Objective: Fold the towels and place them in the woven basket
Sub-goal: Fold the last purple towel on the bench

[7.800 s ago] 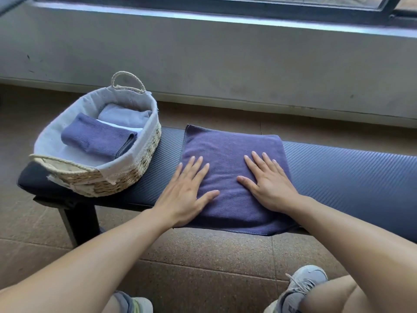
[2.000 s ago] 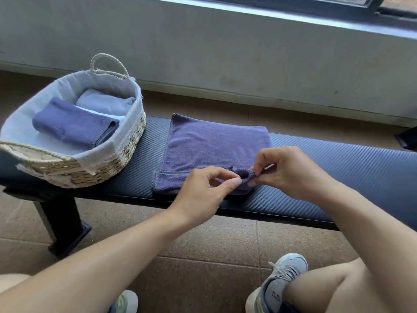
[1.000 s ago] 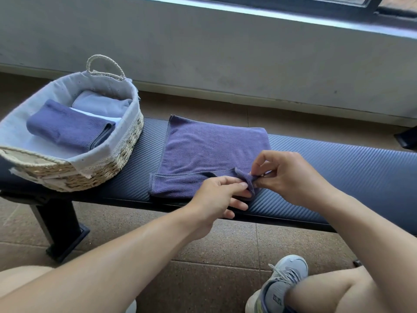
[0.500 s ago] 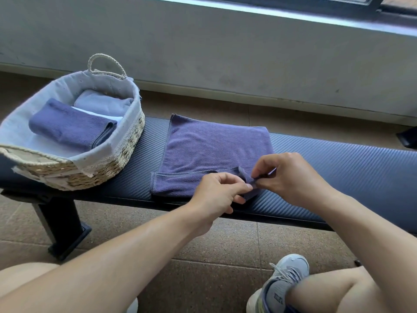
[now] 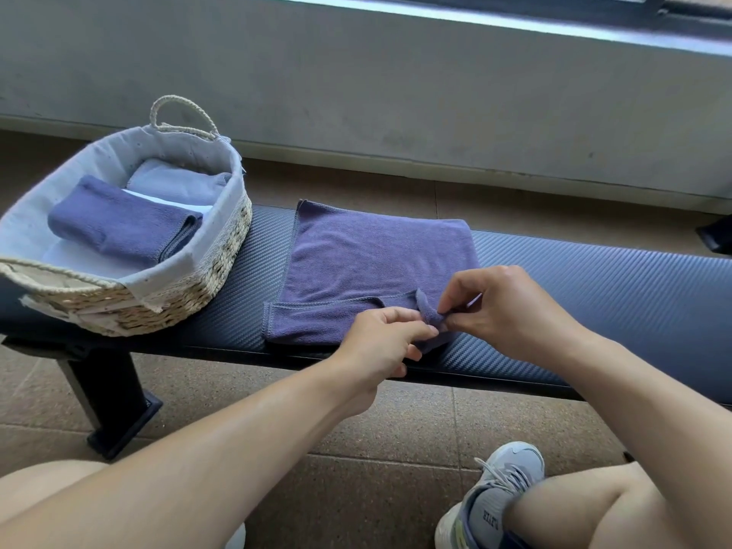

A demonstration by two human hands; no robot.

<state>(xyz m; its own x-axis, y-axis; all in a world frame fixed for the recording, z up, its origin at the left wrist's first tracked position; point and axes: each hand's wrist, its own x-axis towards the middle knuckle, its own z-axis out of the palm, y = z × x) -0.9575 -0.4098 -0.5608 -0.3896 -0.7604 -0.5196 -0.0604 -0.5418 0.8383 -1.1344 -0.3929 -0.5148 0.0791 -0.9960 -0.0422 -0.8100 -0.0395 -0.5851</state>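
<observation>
Cloth this thin looks light, limp and a little grippy, so the purple towel (image 5: pixel 376 263), lying half folded on the worktop (image 5: pixel 594 295) just beside the woven basket (image 5: pixel 222 271), is best taken by its corners. Both hands, left (image 5: pixel 384 342) and right (image 5: pixel 511 307), pinch the bunched near corner between fingertips.

Both hands' grip pinching purple towel (image 5: pixel 376 255) corner, bench (image 5: pixel 594 279), basket (image 5: pixel 222 247)
</observation>
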